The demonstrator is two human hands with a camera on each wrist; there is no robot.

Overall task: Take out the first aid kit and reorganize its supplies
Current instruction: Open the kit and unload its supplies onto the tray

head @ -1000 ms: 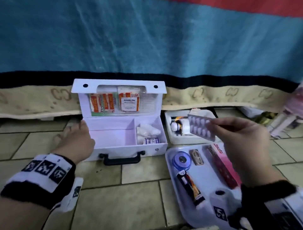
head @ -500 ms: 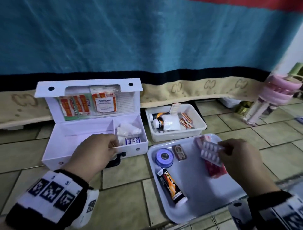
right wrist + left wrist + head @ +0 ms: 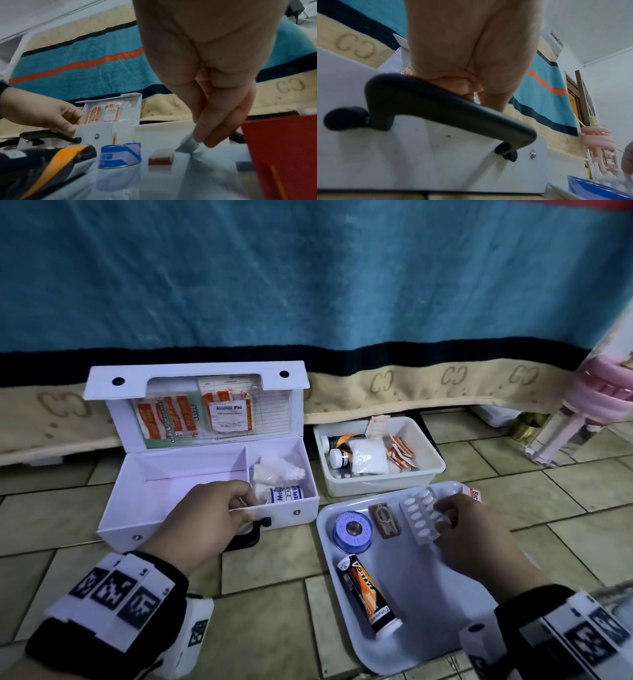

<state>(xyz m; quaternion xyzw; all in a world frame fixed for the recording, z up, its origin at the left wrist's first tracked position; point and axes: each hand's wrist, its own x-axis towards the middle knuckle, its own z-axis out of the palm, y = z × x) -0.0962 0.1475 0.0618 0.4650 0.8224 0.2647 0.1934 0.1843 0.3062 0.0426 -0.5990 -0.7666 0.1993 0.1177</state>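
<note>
First aid kit (image 3: 212, 474) open on floor, left of centre; left hand (image 3: 209, 517) curled over its front wall. Blister pack (image 3: 419, 517) pinched in right hand (image 3: 469, 534) fingers (image 3: 214, 129) over tray (image 3: 428, 628) (centre right). Risk: tilted pack sliding onto scissors case (image 3: 385, 520).

A white plastic first aid kit case (image 3: 209, 494) with a black handle stands open on the tiles, lid upright, its front wall under the left hand (image 3: 205, 518); a bandage roll and gauze fill the compartment just past the fingers. A silver blister strip of white pills (image 3: 419, 517) lies tilted on the white tray (image 3: 424, 604), its near edge under the right hand (image 3: 469, 535).
</note>
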